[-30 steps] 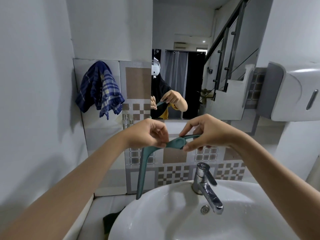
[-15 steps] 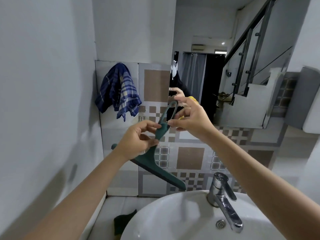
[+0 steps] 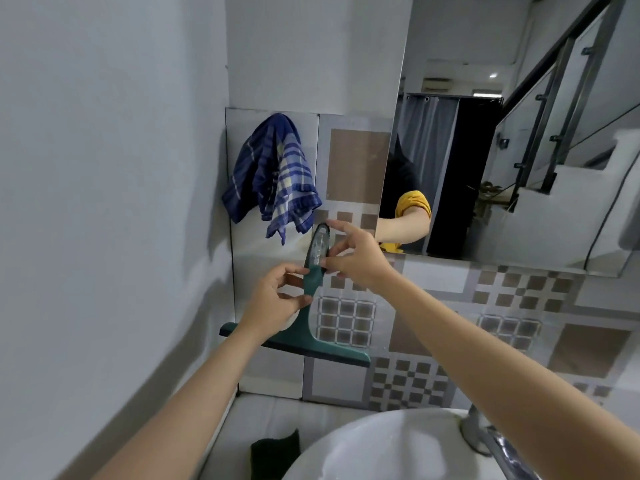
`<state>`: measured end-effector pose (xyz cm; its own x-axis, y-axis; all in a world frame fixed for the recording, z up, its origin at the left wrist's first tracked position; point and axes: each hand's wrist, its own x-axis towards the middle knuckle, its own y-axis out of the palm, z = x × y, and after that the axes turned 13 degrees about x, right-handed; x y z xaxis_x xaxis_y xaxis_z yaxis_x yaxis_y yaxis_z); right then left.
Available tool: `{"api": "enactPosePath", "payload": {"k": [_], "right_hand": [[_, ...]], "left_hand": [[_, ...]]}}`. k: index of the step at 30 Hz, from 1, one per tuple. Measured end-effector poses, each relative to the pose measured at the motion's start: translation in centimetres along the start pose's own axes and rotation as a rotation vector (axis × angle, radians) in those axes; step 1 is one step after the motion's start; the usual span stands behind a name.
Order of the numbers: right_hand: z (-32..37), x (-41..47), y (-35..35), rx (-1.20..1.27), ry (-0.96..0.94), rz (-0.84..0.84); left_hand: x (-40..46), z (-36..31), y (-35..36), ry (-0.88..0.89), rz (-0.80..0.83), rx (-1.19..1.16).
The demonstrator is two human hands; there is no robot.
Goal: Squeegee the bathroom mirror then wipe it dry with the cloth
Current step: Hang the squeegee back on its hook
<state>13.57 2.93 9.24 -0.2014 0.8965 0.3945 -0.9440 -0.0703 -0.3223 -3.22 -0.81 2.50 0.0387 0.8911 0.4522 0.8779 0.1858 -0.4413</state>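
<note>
A green squeegee (image 3: 309,336) stands upright against the tiled wall, blade at the bottom, loop handle at the top. My left hand (image 3: 277,299) pinches its stem from the left. My right hand (image 3: 353,258) holds the loop handle with thumb and fingers, other fingers spread. The blue checked cloth (image 3: 273,174) hangs on the wall just above and left of the handle. The mirror (image 3: 519,150) fills the upper right and reflects my arm in a yellow sleeve.
A white basin (image 3: 374,452) sits at the bottom, with a chrome tap (image 3: 498,445) at its right. A dark sponge (image 3: 275,452) lies on the ledge left of the basin. The plain wall closes in on the left.
The squeegee has turned from lying level over the basin to upright, and both hands have carried it left and up toward the wall below the cloth. The view has swung left.
</note>
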Motion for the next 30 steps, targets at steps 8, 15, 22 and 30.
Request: {"api": "enactPosePath", "payload": {"k": [8,15,22,30], "right_hand": [[-3.4,-1.0,1.6,-0.002,0.052,0.023],[-1.5,-0.4,1.0,-0.123,-0.038,-0.08],[5.7,1.6,1.0,0.043,-0.268,-0.212],[12.6,7.5,2.7,-0.065,-0.274,-0.133]], "left_hand": [[-1.0,3.5,1.9,-0.124,0.033,0.003],[-1.2,2.0,0.8,-0.082,-0.049,0.035],[-0.2,-4.4,-3.0,-0.038,-0.656,-0.329],[3.9,-9.3,-6.4,-0.306,-0.14,-0.54]]}}
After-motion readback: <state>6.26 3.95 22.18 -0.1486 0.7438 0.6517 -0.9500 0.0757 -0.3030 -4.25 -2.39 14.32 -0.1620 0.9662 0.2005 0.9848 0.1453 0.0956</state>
